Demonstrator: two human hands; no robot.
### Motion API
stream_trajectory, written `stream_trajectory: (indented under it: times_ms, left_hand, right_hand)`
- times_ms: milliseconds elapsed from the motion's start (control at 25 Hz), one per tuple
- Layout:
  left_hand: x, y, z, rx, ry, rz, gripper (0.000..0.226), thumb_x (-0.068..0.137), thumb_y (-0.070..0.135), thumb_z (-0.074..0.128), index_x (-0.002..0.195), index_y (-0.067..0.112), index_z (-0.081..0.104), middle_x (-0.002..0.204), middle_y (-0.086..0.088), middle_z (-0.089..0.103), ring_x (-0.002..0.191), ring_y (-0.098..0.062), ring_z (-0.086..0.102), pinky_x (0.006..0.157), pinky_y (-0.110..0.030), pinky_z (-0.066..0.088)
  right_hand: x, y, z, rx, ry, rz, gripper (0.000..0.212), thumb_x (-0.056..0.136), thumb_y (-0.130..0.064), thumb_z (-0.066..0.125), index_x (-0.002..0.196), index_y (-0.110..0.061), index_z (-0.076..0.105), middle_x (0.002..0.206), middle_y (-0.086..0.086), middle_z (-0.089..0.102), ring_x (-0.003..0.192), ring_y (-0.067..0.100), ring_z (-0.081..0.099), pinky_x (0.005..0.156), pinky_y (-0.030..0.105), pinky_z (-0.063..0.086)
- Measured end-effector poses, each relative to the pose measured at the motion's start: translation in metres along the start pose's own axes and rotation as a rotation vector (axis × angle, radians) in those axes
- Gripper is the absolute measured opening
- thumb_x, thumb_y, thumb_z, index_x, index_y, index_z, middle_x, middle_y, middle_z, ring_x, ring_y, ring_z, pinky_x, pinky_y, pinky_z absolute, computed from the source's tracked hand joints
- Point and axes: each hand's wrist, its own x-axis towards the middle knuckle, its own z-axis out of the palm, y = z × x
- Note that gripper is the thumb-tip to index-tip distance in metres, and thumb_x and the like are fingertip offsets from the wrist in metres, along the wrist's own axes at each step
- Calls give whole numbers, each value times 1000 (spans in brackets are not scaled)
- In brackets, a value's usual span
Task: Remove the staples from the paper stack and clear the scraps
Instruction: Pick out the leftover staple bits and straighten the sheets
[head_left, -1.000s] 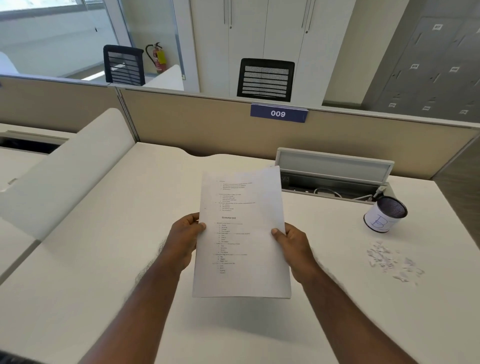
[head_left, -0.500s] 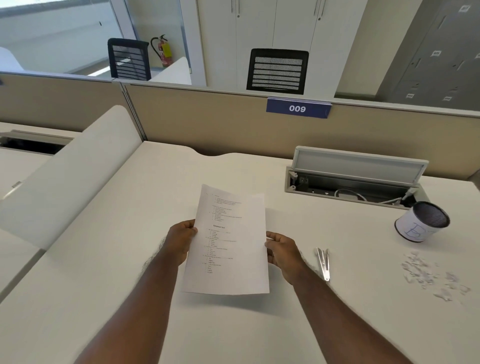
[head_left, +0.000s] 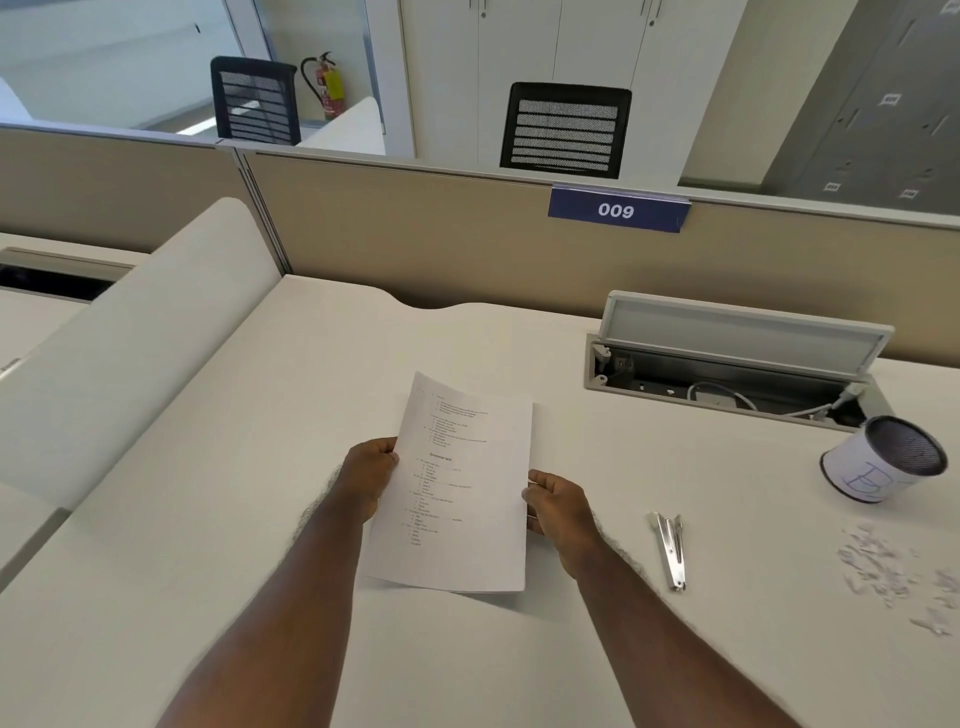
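Centrally, both hands grip the paper stack (head_left: 457, 493) at its side edges, left hand (head_left: 370, 478) on the left, right hand (head_left: 558, 506) on the right, its near edge low over the counter (head_left: 260, 467). Right of it lie a metal staple remover (head_left: 670, 548), paper scraps (head_left: 883, 571) and a cup (head_left: 878, 462).

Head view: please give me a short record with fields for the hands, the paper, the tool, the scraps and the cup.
left hand: grips the left edge of the paper
right hand: grips the right edge of the paper
paper: printed stack, held low over the desk
tool: metal staple remover, lying on the desk to the right of the right hand, untouched
scraps: small pile on the desk, far right
cup: mesh cup wrapped in white paper, tilted, behind the scraps
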Motion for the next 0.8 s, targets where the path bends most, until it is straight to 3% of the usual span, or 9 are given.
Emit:
stream_trajectory:
  times_ms: [80,200,280,400,520,600,680,760,800]
  left_hand:
    - [5,-3,1,36,11,-3,42,88,-8,37,104,7,73,94,-15,72,72,-27,66,63,-28,53]
    - [11,-10,0,71,24,4,49,82,-8,35,99,13,75,92,-10,73,77,-27,66,75,-34,55]
    - [13,-13,-2,132,36,22,43,76,-2,37,85,17,75,84,-3,70,72,-23,58,72,-32,48]
    - [10,-11,-3,187,76,30,25,75,4,45,72,20,64,78,4,58,72,-18,47,69,-28,36]
    - [2,-9,-3,209,97,83,29,73,12,53,91,31,66,96,5,55,90,-19,53,88,-30,43]
    - [-8,-7,-2,252,147,96,40,82,10,55,120,20,67,124,1,59,118,-24,56,107,-37,43]
    - [-17,-10,-1,361,183,169,41,87,4,53,127,9,63,134,-11,57,127,-28,51,110,-35,39]
    - [-29,-15,1,440,194,257,41,89,1,52,129,4,61,133,-16,57,127,-29,49,107,-31,35]
    - [-35,-18,2,447,203,273,42,89,2,52,130,5,59,135,-15,55,127,-29,51,107,-31,35]
  right_hand:
    - [6,6,-1,-36,21,3,42,69,-22,54,106,-23,72,102,-7,75,95,19,71,93,41,55]
    - [16,16,-5,-101,21,-24,27,68,-21,53,84,-29,74,81,-13,70,79,15,65,89,37,55]
    - [18,18,-7,-150,41,-16,20,65,-26,54,78,-24,68,77,-16,63,80,14,62,91,39,55]
    - [13,16,-11,-220,47,-29,25,70,-24,51,81,-3,61,73,-9,51,73,11,48,71,30,45]
    - [5,15,-16,-251,53,-44,23,72,-27,51,76,-5,55,74,-4,44,74,12,43,69,30,36]
    - [-2,15,-19,-293,54,-56,18,72,-27,49,69,-9,50,72,-4,39,72,13,38,68,30,33]
    - [-7,15,-21,-336,54,-104,18,75,-22,48,61,-19,38,69,-4,35,68,16,33,65,31,31]
    - [-17,17,-24,-376,69,-154,16,82,-18,51,68,-22,55,79,-9,51,76,15,48,75,28,39]
    - [-23,20,-26,-398,70,-163,17,85,-17,52,89,-22,68,95,-9,61,92,13,56,85,26,41]
